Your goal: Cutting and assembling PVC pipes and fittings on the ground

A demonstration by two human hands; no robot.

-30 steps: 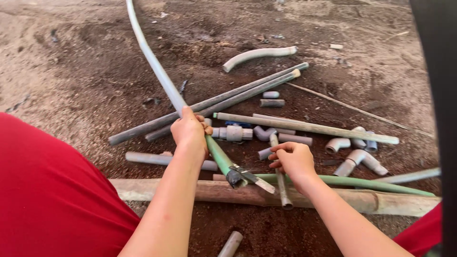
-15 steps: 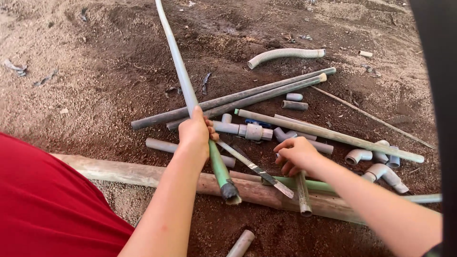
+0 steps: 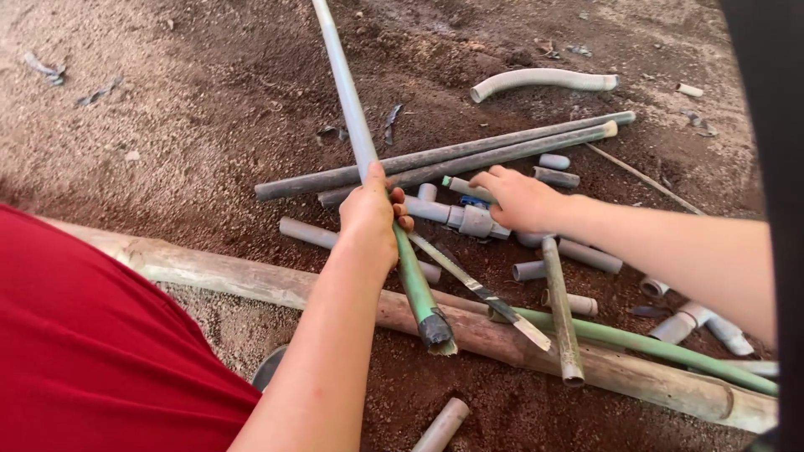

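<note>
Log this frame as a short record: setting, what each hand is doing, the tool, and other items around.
setting: bare dirt ground with a wooden pole lying across the foreground
left hand: gripping a long grey pipe with a green lower section, its dark end resting on the pole
right hand: reaching over a grey pipe coupling, fingers on a short pipe piece
tool: knife lying on the pole, not held
other items: two long grey pipes, curved pipe bend, green pipe, elbow fittings
clothing: red garment

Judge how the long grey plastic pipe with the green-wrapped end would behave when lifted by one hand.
The long grey plastic pipe probably flexes: it looks thin and long. Gripped near one end by the left hand, it likely feels front-heavy. Being round, it would roll if dropped.
</note>
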